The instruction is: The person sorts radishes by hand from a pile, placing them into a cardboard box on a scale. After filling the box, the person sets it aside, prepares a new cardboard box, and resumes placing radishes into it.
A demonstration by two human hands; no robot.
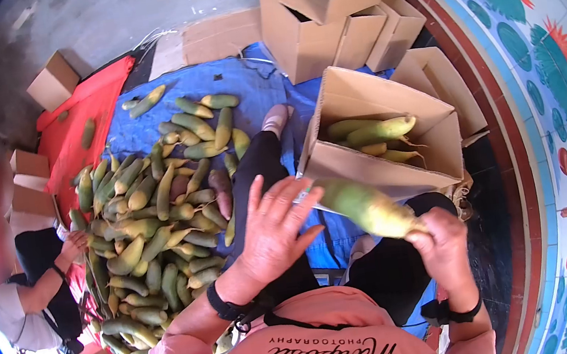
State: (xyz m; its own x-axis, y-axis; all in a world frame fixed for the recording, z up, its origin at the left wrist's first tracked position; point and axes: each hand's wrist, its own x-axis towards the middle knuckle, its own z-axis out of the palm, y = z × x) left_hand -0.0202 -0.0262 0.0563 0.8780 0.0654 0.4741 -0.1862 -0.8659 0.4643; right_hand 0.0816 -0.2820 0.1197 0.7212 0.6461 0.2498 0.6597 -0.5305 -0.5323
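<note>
A green radish [370,210] with a pale yellowish root end is in my right hand [441,246], its fingers wrapped round the thin root tip. My left hand [279,227] is open with its fingers spread, and the fingertips come right at the green end of the radish. A small whitish piece [302,194] shows by those fingertips. Just beyond the radish stands an open cardboard box [388,102] with several green radishes [381,132] lying in it.
A large heap of green radishes [153,223] covers the blue tarp [253,81] to my left. Another person [44,287] reaches into its far side. Stacked cardboard boxes [311,30] stand ahead, a painted tile wall [553,105] to the right. A red sheet [84,103] lies at the left.
</note>
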